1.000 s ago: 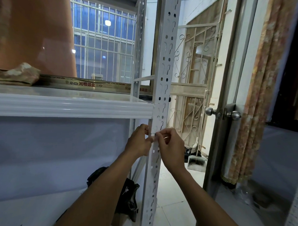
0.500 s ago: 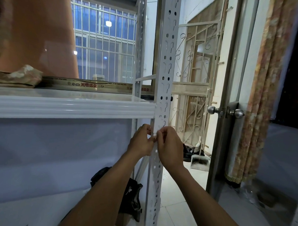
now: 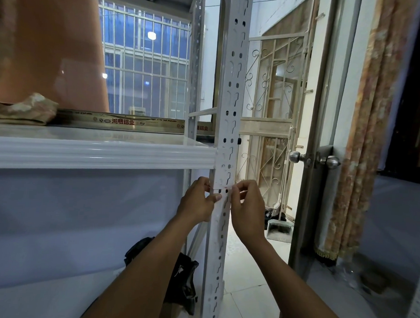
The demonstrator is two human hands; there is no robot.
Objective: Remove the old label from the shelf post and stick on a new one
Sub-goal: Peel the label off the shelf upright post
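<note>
Your two hands meet at the white shelf post (image 3: 231,93), just below the edge of the white shelf (image 3: 97,152). A narrow label (image 3: 221,188) with small red marks lies across the front of the post, between your fingertips. Your left hand (image 3: 196,203) is on the left side of the post: its fingers are curled and pinch the left end of the label, and the thumb touches the face of the post a little lower. Your right hand (image 3: 247,210) is on the right side, fingers curled, and pinches the right end. I cannot tell if the label is already stuck flat or only held against the metal. Behind the post, on the floor, lies a black bag (image 3: 183,284). To the right stands a door with a round metal knob (image 3: 296,157).
</note>
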